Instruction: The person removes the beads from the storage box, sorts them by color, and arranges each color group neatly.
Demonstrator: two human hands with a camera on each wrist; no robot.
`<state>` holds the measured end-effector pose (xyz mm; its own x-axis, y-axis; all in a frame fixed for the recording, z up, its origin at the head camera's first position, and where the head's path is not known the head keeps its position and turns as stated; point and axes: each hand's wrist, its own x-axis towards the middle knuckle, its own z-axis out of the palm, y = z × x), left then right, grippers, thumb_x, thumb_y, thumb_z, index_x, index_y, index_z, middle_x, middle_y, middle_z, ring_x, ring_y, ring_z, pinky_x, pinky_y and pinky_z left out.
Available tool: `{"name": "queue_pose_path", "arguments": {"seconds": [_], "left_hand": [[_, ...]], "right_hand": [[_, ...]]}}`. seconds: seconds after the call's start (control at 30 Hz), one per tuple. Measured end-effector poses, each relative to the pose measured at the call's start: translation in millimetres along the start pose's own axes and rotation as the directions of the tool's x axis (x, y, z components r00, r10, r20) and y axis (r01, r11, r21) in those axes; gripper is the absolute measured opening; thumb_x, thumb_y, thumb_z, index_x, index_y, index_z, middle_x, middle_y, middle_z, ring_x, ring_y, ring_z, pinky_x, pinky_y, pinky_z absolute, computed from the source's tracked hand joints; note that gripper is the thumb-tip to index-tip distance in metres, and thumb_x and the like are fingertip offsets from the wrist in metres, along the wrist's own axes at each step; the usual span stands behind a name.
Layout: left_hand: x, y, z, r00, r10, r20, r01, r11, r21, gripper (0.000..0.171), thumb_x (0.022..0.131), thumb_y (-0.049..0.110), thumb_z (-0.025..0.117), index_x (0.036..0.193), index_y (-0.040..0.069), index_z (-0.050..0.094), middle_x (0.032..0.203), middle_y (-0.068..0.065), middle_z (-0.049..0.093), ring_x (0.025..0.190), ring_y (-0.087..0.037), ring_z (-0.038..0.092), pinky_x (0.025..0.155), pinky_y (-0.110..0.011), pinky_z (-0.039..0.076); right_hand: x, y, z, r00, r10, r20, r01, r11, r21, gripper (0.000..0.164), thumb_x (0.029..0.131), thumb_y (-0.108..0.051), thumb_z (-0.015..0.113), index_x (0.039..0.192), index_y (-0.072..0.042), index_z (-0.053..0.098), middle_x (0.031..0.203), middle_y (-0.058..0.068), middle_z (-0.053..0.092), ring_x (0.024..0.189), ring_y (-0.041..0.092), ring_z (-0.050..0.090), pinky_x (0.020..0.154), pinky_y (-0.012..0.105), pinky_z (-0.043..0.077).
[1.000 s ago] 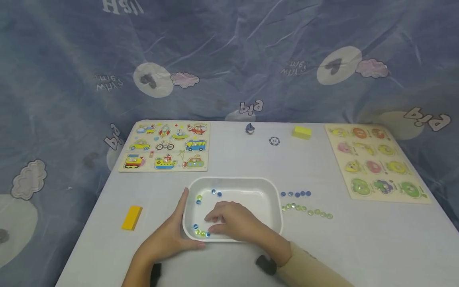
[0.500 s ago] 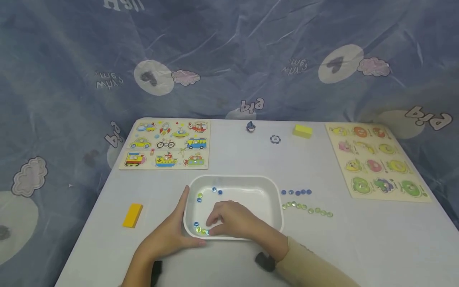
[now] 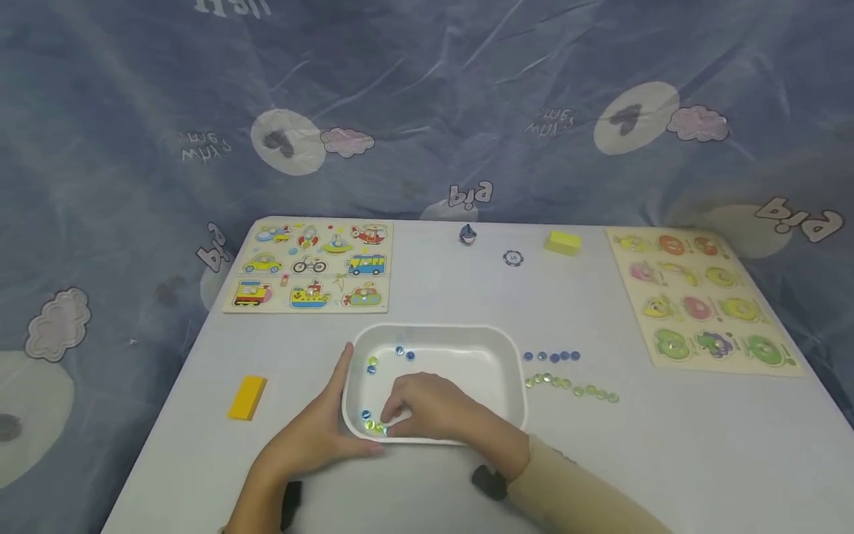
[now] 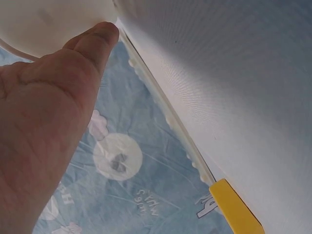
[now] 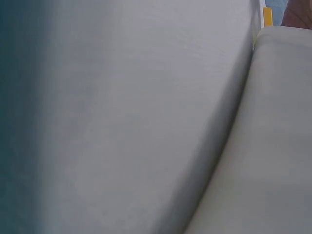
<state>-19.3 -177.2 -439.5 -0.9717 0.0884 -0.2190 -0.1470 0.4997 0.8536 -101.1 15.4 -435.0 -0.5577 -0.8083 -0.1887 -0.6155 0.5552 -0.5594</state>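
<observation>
Inside the near left part of the white tray (image 3: 467, 363), the right hand (image 3: 427, 408) dips with its fingers bent, thumb and forefinger close together at a blue bead (image 3: 385, 430). Whether they pinch it or only touch it cannot be told; the right wrist view does not show the fingertips. To the left of that grip, the left hand (image 3: 319, 437) is spread round the tray's near left corner, fingers straight along the end wall and thumb along the near side, probably to steady the tray while the right hand handles small pieces.

Just left of the right fingertips lie two green beads (image 3: 370, 425), near the wall. Well to the right of the grip, outside the tray, are a row of blue beads (image 3: 554, 357) and a row of green beads (image 3: 565, 383), seemingly parted by colour.

The tray's long axis runs left to right across the person's front, leading from the left palm past the right hand towards the rows. The bead under the thumb is small and looks round, with no clear long axis. The green row slants slightly nearer the person towards its right end.
</observation>
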Motion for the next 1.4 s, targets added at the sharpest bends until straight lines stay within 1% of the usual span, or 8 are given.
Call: {"name": "queue_pose_path", "arguments": {"seconds": [0.2,0.37,0.5,0.63,0.9,1.07,1.2,1.4], "left_hand": [[0.0,0.5,-0.8,1.000,0.000,-0.018,0.001,1.000,0.020,0.143,0.048,0.049,0.091,0.146,0.045,-0.013,0.159,0.013,0.005,0.144,-0.018,0.024,0.112,-0.046,0.031],[1.5,2.1,-0.2,1.000,0.007,-0.005,-0.007,1.000,0.003,0.142,0.049,0.048,0.090,0.146,0.045,-0.013,0.159,0.013,0.006,0.144,-0.017,0.024,0.113,-0.045,0.030],[1.0,1.4,1.8,1.000,-0.017,0.010,0.017,1.000,-0.006,0.141,0.049,0.051,0.090,0.145,0.047,-0.013,0.158,0.015,0.005,0.144,-0.016,0.024,0.114,-0.045,0.028],[0.2,0.8,2.1,0.999,-0.035,0.012,0.035,0.999,0.005,0.141,0.048,0.052,0.089,0.145,0.048,-0.013,0.158,0.017,0.007,0.142,-0.014,0.026,0.115,-0.046,0.027],[1.6,2.1,0.8,0.999,-0.031,0.007,0.031,0.999,0.024,0.142,0.047,0.053,0.089,0.144,0.047,-0.015,0.159,0.013,0.006,0.143,-0.017,0.026,0.115,-0.049,0.026],[2.2,2.6,0.9,0.999,-0.034,0.009,0.034,0.999,0.019,0.144,0.047,0.051,0.090,0.144,0.047,-0.015,0.159,0.012,0.005,0.145,-0.018,0.023,0.116,-0.050,0.023],[2.2,2.8,1.3,0.999,-0.037,0.013,0.037,0.999,0.010,0.144,0.047,0.048,0.091,0.144,0.047,-0.015,0.159,0.013,0.005,0.145,-0.017,0.022,0.116,-0.049,0.021],[1.9,2.5,1.2,0.999,-0.040,0.002,0.040,0.999,0.025,0.145,0.047,0.049,0.091,0.145,0.045,-0.016,0.159,0.012,0.003,0.146,-0.018,0.017,0.116,-0.050,0.020]], "right_hand": [[3,-2,-2,0.999,-0.031,0.019,0.032,0.999,-0.009,0.018,0.076,-0.030,0.078,0.094,-0.031,0.076,0.085,-0.018,0.065,0.080,-0.003,0.056,0.077,0.018,0.048],[3,1,-1,1.000,-0.002,0.010,0.002,1.000,-0.012,0.015,0.078,-0.030,0.075,0.094,-0.030,0.075,0.084,-0.018,0.063,0.079,-0.001,0.054,0.076,0.019,0.048],[-2,1,-1,0.999,-0.004,-0.053,0.003,1.000,-0.030,0.013,0.082,-0.033,0.071,0.094,-0.029,0.074,0.085,-0.018,0.062,0.080,-0.001,0.055,0.076,0.020,0.049],[-10,-1,-9,0.983,-0.001,-0.181,-0.004,1.000,-0.023,0.016,0.085,-0.037,0.068,0.098,-0.029,0.071,0.089,-0.018,0.060,0.079,0.001,0.056,0.074,0.018,0.049],[-34,-1,-45,0.894,0.087,-0.440,-0.021,0.988,0.152,0.015,0.083,-0.034,0.071,0.098,-0.031,0.069,0.088,-0.017,0.058,0.075,0.003,0.053,0.058,0.016,0.047],[-55,11,-63,0.847,0.099,-0.522,-0.025,0.989,0.147,0.017,0.082,-0.029,0.073,0.098,-0.034,0.068,0.089,-0.021,0.057,0.075,0.002,0.052,0.061,0.018,0.049],[-77,32,-71,0.822,0.124,-0.557,-0.059,0.989,0.134,0.019,0.082,-0.029,0.073,0.100,-0.032,0.067,0.091,-0.021,0.057,0.076,0.001,0.052,0.067,0.020,0.051],[-108,86,-84,0.745,0.173,-0.645,-0.121,0.985,0.125,0.015,0.082,-0.022,0.073,0.097,-0.023,0.069,0.088,-0.013,0.061,0.074,0.004,0.053,0.064,0.018,0.050]]}}
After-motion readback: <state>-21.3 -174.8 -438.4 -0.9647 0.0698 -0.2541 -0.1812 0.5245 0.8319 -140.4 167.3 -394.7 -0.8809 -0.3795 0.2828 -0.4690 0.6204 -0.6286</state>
